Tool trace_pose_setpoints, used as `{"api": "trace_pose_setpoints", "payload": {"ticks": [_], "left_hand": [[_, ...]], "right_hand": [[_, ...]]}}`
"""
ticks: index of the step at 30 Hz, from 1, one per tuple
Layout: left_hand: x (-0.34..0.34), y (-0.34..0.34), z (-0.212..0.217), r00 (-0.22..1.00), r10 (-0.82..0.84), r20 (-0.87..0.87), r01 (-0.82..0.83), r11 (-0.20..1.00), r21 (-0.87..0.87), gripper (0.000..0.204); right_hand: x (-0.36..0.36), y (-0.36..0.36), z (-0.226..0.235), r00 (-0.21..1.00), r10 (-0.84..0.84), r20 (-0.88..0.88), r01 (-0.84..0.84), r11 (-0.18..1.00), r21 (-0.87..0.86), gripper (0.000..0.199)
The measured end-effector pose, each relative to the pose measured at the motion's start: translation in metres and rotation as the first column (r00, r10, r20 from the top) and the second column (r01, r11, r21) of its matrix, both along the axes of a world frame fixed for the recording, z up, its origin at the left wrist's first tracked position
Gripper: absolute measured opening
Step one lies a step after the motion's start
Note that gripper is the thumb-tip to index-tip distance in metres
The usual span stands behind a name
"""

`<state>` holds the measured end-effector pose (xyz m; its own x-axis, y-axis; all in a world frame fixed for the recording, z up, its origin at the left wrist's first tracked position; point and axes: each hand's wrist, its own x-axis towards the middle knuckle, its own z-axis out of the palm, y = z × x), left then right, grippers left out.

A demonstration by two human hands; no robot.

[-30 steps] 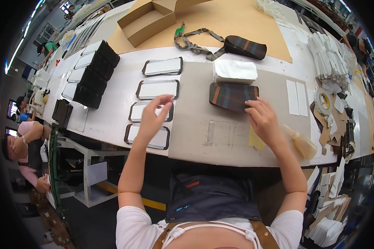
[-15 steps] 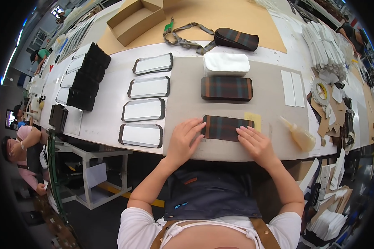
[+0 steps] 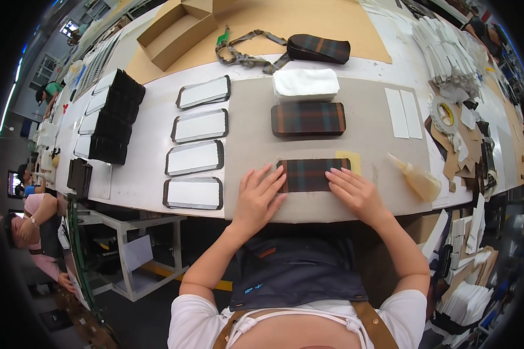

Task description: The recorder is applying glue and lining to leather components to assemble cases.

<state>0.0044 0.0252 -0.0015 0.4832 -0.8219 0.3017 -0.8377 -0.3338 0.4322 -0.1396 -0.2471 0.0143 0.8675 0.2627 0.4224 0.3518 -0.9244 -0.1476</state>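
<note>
A dark plaid fabric-covered panel (image 3: pixel 306 176) lies flat near the table's front edge. My left hand (image 3: pixel 258 196) rests by its left end, fingertips touching the edge and fingers stretched out. On its right end lie the outstretched fingertips of my right hand (image 3: pixel 358 195). Part of a yellow square (image 3: pixel 356 163) shows beyond the panel's upper right corner. Farther back sits a stack of plaid panels (image 3: pixel 308 119), with a pile of white soft pads (image 3: pixel 306 84) behind it. To the right lies a cone-tipped squeeze bottle (image 3: pixel 416 180) of pale amber stuff, perhaps glue.
Left of me are several white panels with black edges (image 3: pixel 193 193) and dark stacked pieces (image 3: pixel 108 139). A cardboard box (image 3: pixel 177 38), a patterned strap (image 3: pixel 247 58) and another plaid stack (image 3: pixel 319 49) sit behind. Two white strips (image 3: pixel 403 113) and a tape roll (image 3: pixel 444 114) lie right.
The whole view has shifted slightly, so the table's things appear a little farther left. Both hands stay at the panel's ends. A co-worker's lower hand at the left has moved.
</note>
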Motion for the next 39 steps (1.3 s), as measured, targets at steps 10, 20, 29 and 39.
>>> {"api": "trace_pose_setpoints", "payload": {"ticks": [10, 20, 29, 39], "left_hand": [[-0.004, -0.004, 0.001, 0.996, 0.071, 0.057, -0.072, 0.997, 0.003, 0.042], [-0.031, -0.062, -0.009, 0.997, 0.043, 0.068, -0.056, 0.976, 0.211, 0.097], [-0.072, -0.091, 0.016, 0.257, -0.655, -0.71, 0.677, 0.647, -0.352, 0.071], [-0.074, -0.088, 0.024, 0.264, -0.599, -0.756, 0.681, 0.67, -0.294, 0.053]], "right_hand": [[-0.016, -0.006, -0.009, 0.966, -0.224, -0.129, 0.238, 0.965, 0.111, 0.057], [-0.06, -0.033, 0.015, 0.824, -0.565, -0.05, 0.566, 0.818, 0.101, 0.064], [-0.163, -0.126, -0.003, 0.368, -0.93, 0.012, 0.889, 0.356, 0.288, 0.061], [-0.172, -0.123, -0.015, 0.709, -0.631, -0.314, 0.427, 0.029, 0.904, 0.073]]}}
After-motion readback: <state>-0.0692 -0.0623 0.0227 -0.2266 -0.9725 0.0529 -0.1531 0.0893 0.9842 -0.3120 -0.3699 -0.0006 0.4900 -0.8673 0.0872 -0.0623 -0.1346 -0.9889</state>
